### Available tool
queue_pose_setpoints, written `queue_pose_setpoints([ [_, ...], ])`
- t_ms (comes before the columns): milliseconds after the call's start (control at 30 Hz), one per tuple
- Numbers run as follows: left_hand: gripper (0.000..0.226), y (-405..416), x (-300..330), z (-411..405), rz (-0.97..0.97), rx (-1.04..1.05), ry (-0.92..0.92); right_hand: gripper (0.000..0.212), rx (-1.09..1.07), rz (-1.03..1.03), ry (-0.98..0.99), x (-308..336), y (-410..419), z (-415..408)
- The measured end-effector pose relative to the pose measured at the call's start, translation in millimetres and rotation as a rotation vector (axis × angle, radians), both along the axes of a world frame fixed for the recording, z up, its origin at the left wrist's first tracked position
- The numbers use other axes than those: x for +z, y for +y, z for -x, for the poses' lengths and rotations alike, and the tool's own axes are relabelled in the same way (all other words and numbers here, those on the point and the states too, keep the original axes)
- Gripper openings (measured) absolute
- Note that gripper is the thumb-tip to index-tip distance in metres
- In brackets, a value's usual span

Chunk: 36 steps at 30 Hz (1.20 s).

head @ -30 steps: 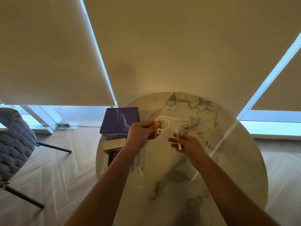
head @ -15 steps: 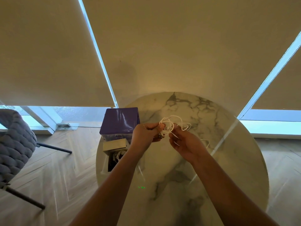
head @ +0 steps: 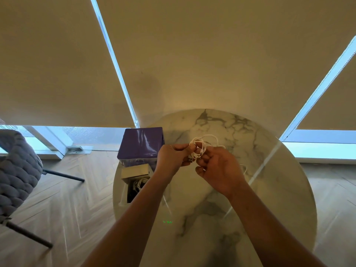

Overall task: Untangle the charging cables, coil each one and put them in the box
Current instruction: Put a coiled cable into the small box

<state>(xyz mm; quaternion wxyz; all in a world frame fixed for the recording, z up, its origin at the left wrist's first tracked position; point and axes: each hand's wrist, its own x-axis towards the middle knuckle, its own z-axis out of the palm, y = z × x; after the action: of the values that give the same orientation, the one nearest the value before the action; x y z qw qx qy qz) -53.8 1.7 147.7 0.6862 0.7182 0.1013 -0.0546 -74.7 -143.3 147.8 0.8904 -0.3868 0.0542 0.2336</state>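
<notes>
From the head camera, a round marble tabletop (head: 240,199), white with grey veining, fills the lower middle of the view. Both bare forearms reach out over it, and the hands meet above its far half. The left hand (head: 172,158) has its fingers curled round a bundle of white charging cable (head: 200,146), pinching the loops near a small dark plug end that shows just below the fingertips. The right hand (head: 217,170) is just beside it, its thumb and fingers bent in and pinching the same cable on the near side of the loops. A loose strand of the cable arcs out to the right of the right hand, close above the marble.

At the tabletop's left edge sits an open cardboard box (head: 134,178), its flap raised; white cable coils show inside it. Touching its far side is a purple box (head: 142,144) with a glossy lid.

Beige roller blinds (head: 192,54) cover tall windows behind the table, with strips of daylight between and below them. The floor (head: 67,199) is pale herringbone wood. A grey quilted chair (head: 17,170) on dark thin legs stands at the left, well apart from the table.
</notes>
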Motion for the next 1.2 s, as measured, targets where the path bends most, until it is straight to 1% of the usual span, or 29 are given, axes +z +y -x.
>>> queue_pose_setpoints([
  [67,0.018,-2,-1,0,-0.016,-0.003,-0.009,0.016,-0.023,0.074,-0.012,-1,3,-1],
  [133,0.018,-2,-3,0,-0.008,0.01,-0.011,0.016,-0.052,0.101,-0.013,-4,5,-4],
  [233,0.013,-1,-5,0,0.011,0.027,-0.009,0.026,-0.039,0.181,-0.061,-3,2,-5],
  [267,0.012,0,-5,-1,0.011,0.03,-0.008,0.029,-0.025,0.249,-0.088,-2,1,-5],
  [333,0.016,2,-5,-2,0.064,0.058,0.01,0.037,0.016,0.407,-0.113,-3,1,-3],
  [400,0.022,4,-4,-6,0.137,0.104,0.032,0.054,0.048,0.52,-0.053,-10,2,-1],
  [433,0.023,5,-3,-8,0.157,0.113,0.033,0.059,0.07,0.575,-0.038,-13,2,1],
  [467,0.023,7,-2,-10,0.169,0.115,0.031,0.056,0.105,0.651,-0.057,-16,1,2],
  [533,0.02,10,0,-11,0.196,0.125,0.027,0.038,0.183,0.855,-0.149,-22,-3,4],
  [633,0.017,14,3,-13,0.231,0.154,0.026,0.016,0.186,1.085,-0.216,-33,-8,3],
  [667,0.018,16,5,-13,0.238,0.156,0.021,0.015,0.179,1.152,-0.223,-37,-10,2],
  [733,0.021,19,10,-14,0.272,0.176,-0.002,0.024,0.187,1.287,-0.238,-47,-12,1],
  [800,0.024,24,15,-17,0.287,0.199,-0.027,0.025,0.176,1.38,-0.236,-58,-16,4],
  [900,0.028,30,20,-21,0.254,0.195,-0.058,0.023,0.123,1.442,-0.232,-70,-20,8],
  [1067,0.025,32,22,-22,0.223,0.184,-0.093,0.02,0.072,1.505,-0.217,-78,-26,6],
  [1200,0.027,29,15,-22,0.171,0.179,-0.102,0.03,0.053,1.62,-0.254,-84,-29,8],
])
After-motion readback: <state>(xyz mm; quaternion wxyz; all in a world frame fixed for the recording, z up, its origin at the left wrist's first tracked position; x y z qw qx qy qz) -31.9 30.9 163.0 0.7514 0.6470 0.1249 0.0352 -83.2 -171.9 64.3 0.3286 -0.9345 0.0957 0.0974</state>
